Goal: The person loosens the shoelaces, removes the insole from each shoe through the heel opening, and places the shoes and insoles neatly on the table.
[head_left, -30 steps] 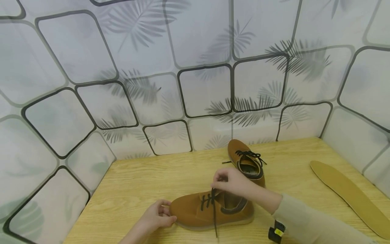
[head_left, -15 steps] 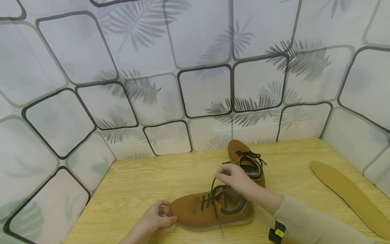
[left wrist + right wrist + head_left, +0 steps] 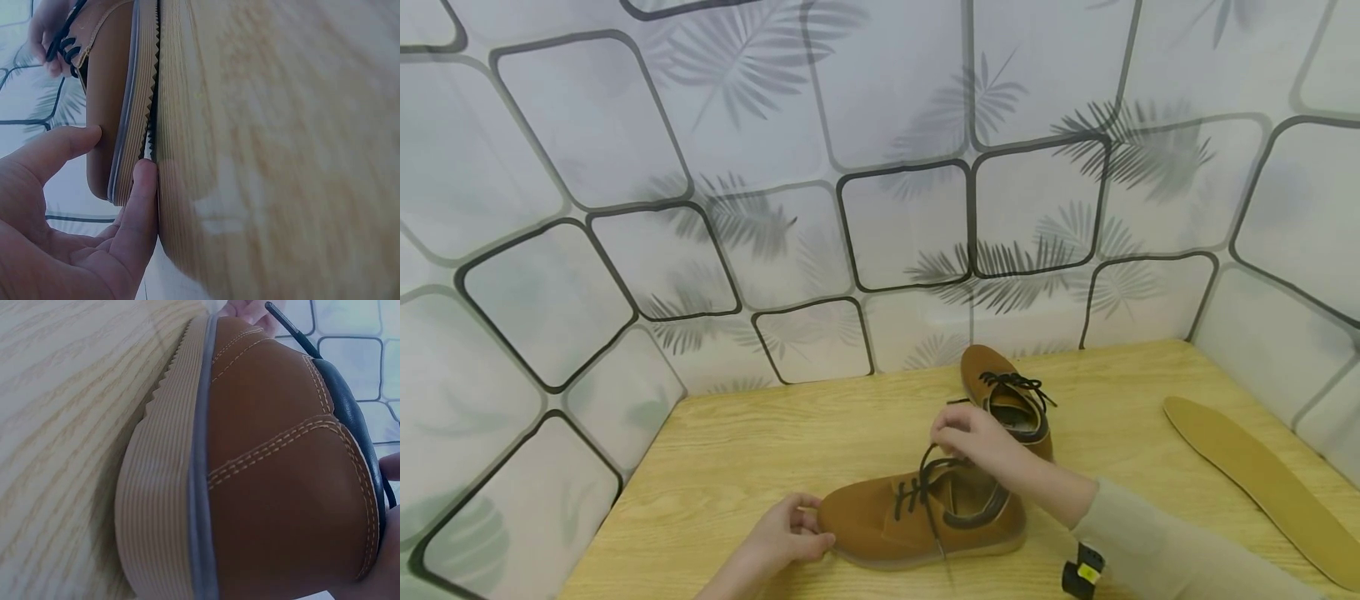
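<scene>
A brown leather shoe with black laces lies sole down on the wooden table, toe to the left. My left hand holds its toe; in the left wrist view the thumb presses the upper and a finger reaches under the sole. Above the shoe's opening, my right hand pinches a black shoelace, raised in a loop from the eyelets. Another lace end hangs over the shoe's near side. The right wrist view is mostly filled by the shoe's heel side, with a lace tip beyond.
A second brown shoe, its laces tied in a bow, stands behind my right hand. A tan insole lies on the right of the table. Patterned cloth walls enclose the back and sides.
My right hand has moved slightly up and right, drawing the lace into a larger raised loop. The hanging lace end has shifted a little right. My left hand stays on the toe.
</scene>
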A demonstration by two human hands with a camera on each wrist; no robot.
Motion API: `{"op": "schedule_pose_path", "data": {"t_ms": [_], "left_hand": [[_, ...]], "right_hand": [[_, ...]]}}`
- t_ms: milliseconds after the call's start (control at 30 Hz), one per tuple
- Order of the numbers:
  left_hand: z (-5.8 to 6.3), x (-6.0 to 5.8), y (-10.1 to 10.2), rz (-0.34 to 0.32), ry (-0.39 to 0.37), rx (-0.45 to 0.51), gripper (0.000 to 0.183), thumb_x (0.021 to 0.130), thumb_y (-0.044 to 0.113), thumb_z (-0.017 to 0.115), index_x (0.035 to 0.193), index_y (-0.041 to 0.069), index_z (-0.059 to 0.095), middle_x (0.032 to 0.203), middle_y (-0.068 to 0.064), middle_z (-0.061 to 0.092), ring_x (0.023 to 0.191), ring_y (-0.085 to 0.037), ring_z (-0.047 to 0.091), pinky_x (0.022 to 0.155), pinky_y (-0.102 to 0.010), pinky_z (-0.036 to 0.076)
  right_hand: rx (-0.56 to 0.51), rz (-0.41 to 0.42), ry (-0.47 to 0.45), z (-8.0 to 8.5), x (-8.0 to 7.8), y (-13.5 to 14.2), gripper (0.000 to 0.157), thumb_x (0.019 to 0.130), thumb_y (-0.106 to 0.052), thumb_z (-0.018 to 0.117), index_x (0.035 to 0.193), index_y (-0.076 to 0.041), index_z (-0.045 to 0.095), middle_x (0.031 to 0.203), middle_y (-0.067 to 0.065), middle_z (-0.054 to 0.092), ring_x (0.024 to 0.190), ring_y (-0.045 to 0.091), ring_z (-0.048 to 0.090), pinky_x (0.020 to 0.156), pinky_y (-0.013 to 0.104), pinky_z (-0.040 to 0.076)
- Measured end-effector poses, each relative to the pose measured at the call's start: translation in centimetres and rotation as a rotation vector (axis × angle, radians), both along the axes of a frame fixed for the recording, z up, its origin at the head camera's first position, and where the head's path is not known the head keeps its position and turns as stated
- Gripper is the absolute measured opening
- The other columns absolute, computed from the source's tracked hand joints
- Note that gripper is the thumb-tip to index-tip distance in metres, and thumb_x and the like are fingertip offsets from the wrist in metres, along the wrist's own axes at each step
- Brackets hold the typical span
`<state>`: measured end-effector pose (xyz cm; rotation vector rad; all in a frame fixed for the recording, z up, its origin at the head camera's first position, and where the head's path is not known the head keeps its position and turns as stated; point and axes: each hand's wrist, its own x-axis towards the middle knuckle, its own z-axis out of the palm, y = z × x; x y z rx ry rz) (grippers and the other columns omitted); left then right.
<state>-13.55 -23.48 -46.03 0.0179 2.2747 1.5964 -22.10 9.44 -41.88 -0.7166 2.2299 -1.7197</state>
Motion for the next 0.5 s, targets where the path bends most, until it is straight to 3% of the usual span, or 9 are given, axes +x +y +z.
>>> {"op": "schedule_pose_path", "data": {"t_ms": [333,500], "left_hand": [[-0.21,-0.11,-0.11,-0.014,0.008,0.001,0.063,0.091,0.005,0.076,0.142,-0.014,0.044,0.106,-0.012,0.070,0.087,-0.014,0.069,0.080,-0.030,0.063],[-0.30,-0.24,-0.16,-0.016,0.009,-0.005,0.062,0.092,0.005,0.076,0.142,-0.014,0.044,0.106,-0.012,0.070,0.087,-0.014,0.069,0.080,-0.030,0.063]], "right_hand": [[0.087,0.059,0.098,-0.13,-0.04,-0.35,0.022,0.093,0.000,0.050,0.092,0.005,0.072,0.075,0.000,0.057,0.073,0.011,0.056,0.068,0.021,0.052],[0.163,0.065,0.165,-0.32,-0.06,-0.46,0.017,0.098,-0.007,0.059,0.089,-0.003,0.074,0.084,0.000,0.067,0.080,0.008,0.059,0.073,0.021,0.053]]}}
